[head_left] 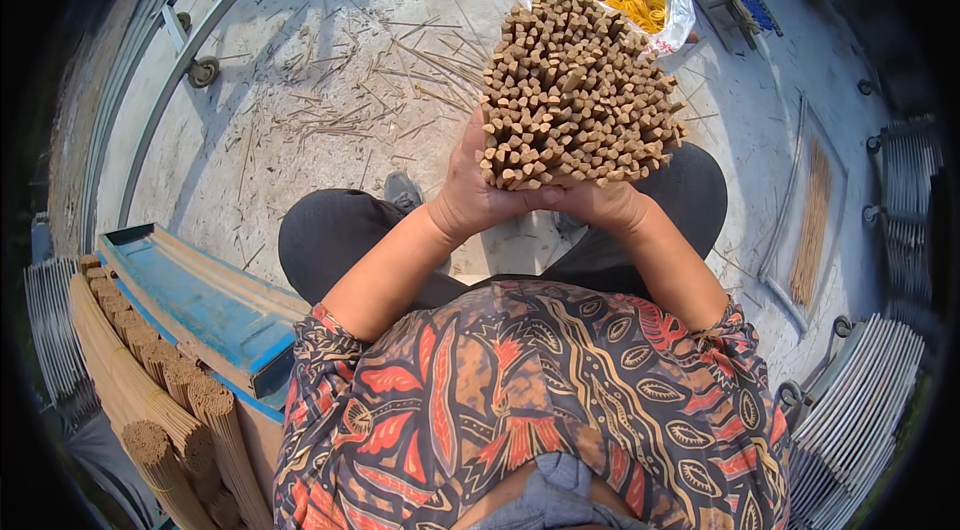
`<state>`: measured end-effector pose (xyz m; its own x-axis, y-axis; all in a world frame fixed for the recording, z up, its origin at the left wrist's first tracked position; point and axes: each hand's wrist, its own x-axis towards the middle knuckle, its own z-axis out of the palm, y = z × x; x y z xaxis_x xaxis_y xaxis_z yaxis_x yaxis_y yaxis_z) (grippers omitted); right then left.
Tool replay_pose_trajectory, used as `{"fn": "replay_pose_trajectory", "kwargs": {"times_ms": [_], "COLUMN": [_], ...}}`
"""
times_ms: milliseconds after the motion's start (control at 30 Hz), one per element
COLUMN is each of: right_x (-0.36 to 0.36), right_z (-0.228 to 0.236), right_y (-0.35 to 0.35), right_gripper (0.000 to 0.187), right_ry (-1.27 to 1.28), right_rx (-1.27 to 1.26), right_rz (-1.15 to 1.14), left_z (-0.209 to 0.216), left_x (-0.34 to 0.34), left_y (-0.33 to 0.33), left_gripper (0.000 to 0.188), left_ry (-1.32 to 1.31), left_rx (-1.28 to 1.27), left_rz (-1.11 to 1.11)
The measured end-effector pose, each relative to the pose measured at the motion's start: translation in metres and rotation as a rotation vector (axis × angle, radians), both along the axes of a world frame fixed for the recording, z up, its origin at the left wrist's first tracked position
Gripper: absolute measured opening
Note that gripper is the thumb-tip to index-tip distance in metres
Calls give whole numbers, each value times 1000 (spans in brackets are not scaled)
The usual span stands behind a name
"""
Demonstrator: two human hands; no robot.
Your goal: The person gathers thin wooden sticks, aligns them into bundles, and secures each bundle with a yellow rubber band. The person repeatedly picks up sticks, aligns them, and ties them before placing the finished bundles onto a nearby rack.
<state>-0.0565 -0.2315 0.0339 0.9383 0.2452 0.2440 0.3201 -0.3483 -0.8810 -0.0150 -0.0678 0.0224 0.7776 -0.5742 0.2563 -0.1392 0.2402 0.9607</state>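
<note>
A thick bundle of thin brown sticks [580,95] stands in front of me, its cut ends facing up toward my head. My left hand [480,180] grips its near left side, the fingers partly hidden behind the sticks. At the near right underside, my right hand [605,202] is pressed against the same bundle, most of its fingers out of sight. Both hands meet at the bundle's near edge. One stick pokes a little higher than the others near the middle. Behind the bundle lies a white plastic bag [685,15] holding yellow bands [630,0].
Loose sticks [330,120] litter the concrete floor on the left. Beside me at lower left are a blue tray [200,280] and several tied stick bundles [150,440]. A metal frame with sticks [812,220] lies at right, near wheeled racks [860,410]. A metal rail [190,50] runs far left.
</note>
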Motion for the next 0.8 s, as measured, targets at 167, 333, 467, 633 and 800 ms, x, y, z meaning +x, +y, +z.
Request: {"fn": "replay_pose_trajectory", "kwargs": {"times_ms": [167,333,467,633,800], "right_x": [-26,-36,-24,10,47], "right_z": [31,59,84,75,53], "right_y": [6,13,24,32,33], "right_gripper": [88,88,86,89,114], "right_ry": [179,138,29,-201,-15], "right_rx": [201,220,175,84,149], "right_rz": [-35,-39,-22,69,242], "left_z": [15,56,86,84,63], "left_x": [-31,-43,-30,-10,23], "left_y": [2,4,14,29,60], "left_gripper": [58,62,69,63,65], "left_ry": [78,49,-40,-83,177], "left_rx": [-108,-182,-156,-189,-20], "left_rz": [102,87,105,146,-10]}}
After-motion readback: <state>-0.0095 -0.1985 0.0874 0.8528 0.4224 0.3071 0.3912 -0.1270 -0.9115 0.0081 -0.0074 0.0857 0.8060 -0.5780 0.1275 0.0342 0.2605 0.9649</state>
